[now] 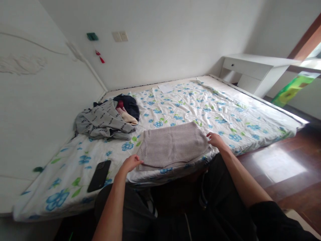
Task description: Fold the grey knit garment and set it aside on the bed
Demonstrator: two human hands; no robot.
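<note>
A beige ribbed knit garment, which looks like a sweater [173, 144], lies spread nearly flat on the bed near its front edge. My left hand [131, 163] pinches the garment's near left corner between thumb and fingers. At its right side, my right hand [215, 139] has the edge between thumb and fingertips. The garment's near edge curves slightly along the bed's edge.
A heap of clothes [105, 118], with a grey printed garment on top, sits at the left. A black phone [99, 176] lies near the front edge. White paper [165, 88] rests on the flowered sheet [180, 103]. A white desk [253, 68] stands beyond the bed.
</note>
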